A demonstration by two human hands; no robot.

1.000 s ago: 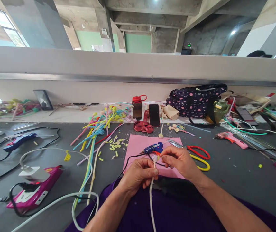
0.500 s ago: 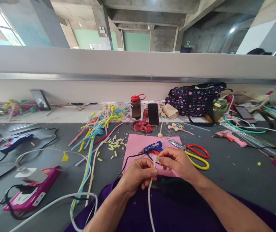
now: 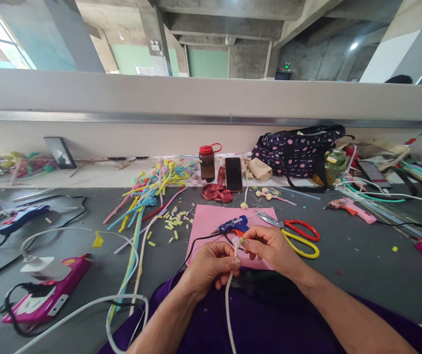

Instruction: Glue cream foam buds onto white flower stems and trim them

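Note:
My left hand (image 3: 211, 268) is closed around a white pipe cleaner (image 3: 227, 305) that hangs down toward my lap. My right hand (image 3: 270, 247) pinches the small curled tip (image 3: 237, 241) of that pipe cleaner, just above my left thumb. Both hands hover over the near edge of a pink sheet (image 3: 211, 223). A blue glue gun (image 3: 232, 225) lies on the sheet just beyond my fingers, its black cord running left. Red and yellow scissors (image 3: 299, 236) lie right of my right hand.
A bundle of coloured pipe cleaners (image 3: 144, 201) and cut yellow bits (image 3: 176, 221) lie to the left. A pink power strip (image 3: 45, 290) with cables sits near left. A bottle (image 3: 207, 162), phone (image 3: 233, 173), spotted bag (image 3: 299, 150) and pink glue gun (image 3: 351, 210) stand farther back.
My right hand has shifted slightly left, closing in on the pipe cleaner's tip. My left hand keeps its grip. The view has drifted a little.

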